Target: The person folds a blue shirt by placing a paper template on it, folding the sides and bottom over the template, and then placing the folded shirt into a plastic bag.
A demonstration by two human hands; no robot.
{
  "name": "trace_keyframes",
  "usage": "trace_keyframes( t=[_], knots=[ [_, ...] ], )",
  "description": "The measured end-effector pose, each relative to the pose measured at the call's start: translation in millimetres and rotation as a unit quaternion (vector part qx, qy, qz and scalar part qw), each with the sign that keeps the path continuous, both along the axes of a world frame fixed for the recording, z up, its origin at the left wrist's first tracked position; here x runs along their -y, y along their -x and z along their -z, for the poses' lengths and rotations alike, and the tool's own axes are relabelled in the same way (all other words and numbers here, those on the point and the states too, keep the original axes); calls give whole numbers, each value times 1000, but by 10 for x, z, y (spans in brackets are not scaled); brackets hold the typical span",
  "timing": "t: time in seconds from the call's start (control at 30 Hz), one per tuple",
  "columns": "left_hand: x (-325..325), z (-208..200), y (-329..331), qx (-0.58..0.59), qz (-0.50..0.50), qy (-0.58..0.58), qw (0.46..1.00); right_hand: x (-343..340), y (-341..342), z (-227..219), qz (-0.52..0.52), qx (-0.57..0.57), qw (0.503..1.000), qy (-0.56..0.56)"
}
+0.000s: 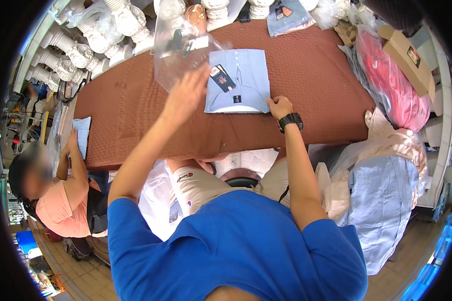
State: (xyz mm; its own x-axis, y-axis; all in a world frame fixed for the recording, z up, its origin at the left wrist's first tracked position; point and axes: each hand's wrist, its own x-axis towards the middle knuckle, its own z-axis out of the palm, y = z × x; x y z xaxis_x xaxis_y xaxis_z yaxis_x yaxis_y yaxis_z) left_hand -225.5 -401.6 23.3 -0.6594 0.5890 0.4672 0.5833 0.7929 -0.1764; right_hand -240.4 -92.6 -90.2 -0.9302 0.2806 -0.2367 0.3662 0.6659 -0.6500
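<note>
A folded light blue shirt [246, 75] lies on the brown-covered table in front of me, with a dark hang tag [222, 78] on its front and a small dark label inside the collar. My left hand [190, 93] is stretched out over the shirt's left edge, fingers extended and slightly blurred. Just beyond it, a clear plastic bag [173, 60] stands partly raised; whether my fingertips touch it I cannot tell. At the shirt's near right corner, my right hand [280, 107], with a black watch at the wrist, has thumb and fingers closed on the edge.
Another folded blue shirt [290, 17] lies at the table's far edge. White ornate balusters [130, 22] crowd the back left. Red garments in plastic [386, 75] and a cardboard box [407, 57] are at right, loose blue cloth [379, 195] below. At left, a co-worker touches blue cloth [81, 135].
</note>
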Motion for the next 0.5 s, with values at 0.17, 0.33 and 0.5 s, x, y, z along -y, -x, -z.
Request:
trace_keyframes(
  t=[0.17,0.33,0.5],
  knots=[
    [-75,763,-245,138,19,34,990,51,36,66,-9,4,1000,21],
    [-70,884,-185,70,38,69,994,45,114,219,-13,-12,994,106],
    [-30,1014,-112,52,59,55,995,177,147,180,124,5,883,452]
  ],
)
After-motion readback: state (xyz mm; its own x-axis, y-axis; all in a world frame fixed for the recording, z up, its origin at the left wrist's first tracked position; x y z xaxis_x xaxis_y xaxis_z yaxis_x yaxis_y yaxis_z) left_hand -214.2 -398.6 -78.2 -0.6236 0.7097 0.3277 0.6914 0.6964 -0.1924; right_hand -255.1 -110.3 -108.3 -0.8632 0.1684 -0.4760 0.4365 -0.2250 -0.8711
